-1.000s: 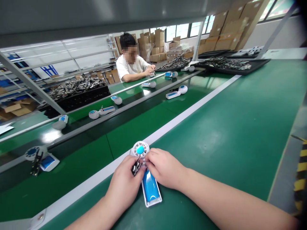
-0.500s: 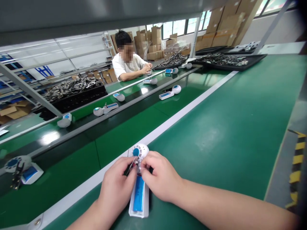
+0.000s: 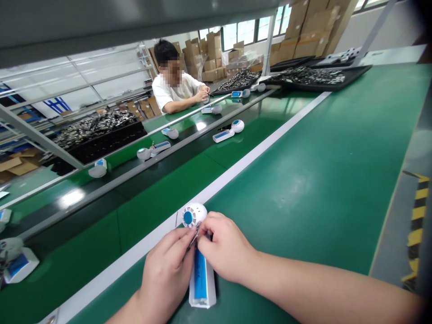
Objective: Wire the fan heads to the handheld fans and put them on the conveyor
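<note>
A white device with a round vented head (image 3: 194, 215) and a long handle (image 3: 202, 283) lies on the green bench in front of me. A blue block fills the open handle. My left hand (image 3: 170, 267) is closed at the device's neck, pinching a thin dark piece that looks like a small circuit board (image 3: 193, 239). Against it, my right hand (image 3: 224, 245) is closed too, thumb and fingertips pressed together at the neck. Whatever those right fingertips hold is hidden.
Similar white devices (image 3: 224, 135) ride on the two green belts beyond the white rail (image 3: 232, 176). Across the belts a person (image 3: 177, 92) in a white shirt handles a part. Black trays of small parts (image 3: 312, 78) stand at the back. A grey shelf (image 3: 135, 22) overhangs the bench.
My left fingers have straightened over the thin piece, and the device's head has turned slightly left. Devices on the near belt have slid left; those on the far belt have shifted right.
</note>
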Tool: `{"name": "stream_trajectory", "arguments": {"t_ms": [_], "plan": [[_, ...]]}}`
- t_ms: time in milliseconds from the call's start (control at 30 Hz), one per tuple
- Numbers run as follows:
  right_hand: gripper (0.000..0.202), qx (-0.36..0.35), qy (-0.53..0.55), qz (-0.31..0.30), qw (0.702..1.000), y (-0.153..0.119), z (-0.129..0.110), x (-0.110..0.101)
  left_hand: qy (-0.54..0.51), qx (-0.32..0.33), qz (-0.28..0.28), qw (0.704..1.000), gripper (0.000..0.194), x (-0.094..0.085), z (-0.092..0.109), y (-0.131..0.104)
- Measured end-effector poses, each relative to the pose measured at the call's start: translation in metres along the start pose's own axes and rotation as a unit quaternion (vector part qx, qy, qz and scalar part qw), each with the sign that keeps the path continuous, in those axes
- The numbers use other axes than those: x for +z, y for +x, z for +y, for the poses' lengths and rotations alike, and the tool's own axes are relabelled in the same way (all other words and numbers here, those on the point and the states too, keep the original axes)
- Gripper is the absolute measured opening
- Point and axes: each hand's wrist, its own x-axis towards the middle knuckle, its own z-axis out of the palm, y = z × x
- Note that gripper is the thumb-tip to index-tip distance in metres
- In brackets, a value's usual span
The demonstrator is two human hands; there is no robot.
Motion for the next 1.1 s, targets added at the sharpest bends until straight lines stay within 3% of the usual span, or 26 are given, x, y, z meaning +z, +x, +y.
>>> {"name": "stream_trajectory", "arguments": {"t_ms": [200,500,800,867,967,1100], "plan": [[0.015,-0.009,-0.007,-0.003,1.0,0.001,0.001,0.0,-0.012,-0.045,-0.011,0.999,0.016,-0.003,0.004,0.003],[0.017,-0.045,-0.033,0.003,0.998,-0.002,0.002,-0.001,0.021,0.025,-0.003,0.999,0.021,-0.003,0.003,0.001],[0.016,-0.075,-0.064,0.001,0.995,-0.002,0.003,-0.002,-0.024,0.023,-0.027,0.999,0.027,-0.003,0.003,0.002],[0.014,-0.072,-0.066,-0.003,0.995,0.001,0.003,-0.002,-0.053,-0.018,-0.049,0.997,0.024,-0.006,0.0,0.005],[0.007,-0.066,-0.041,0.009,0.997,0.006,0.004,-0.002,-0.051,-0.15,-0.073,0.985,0.017,-0.017,-0.02,0.022],[0.012,-0.045,0.0,0.046,0.998,0.01,0.004,-0.006,0.086,-0.32,-0.075,0.941,0.027,-0.038,-0.084,0.071]]}}
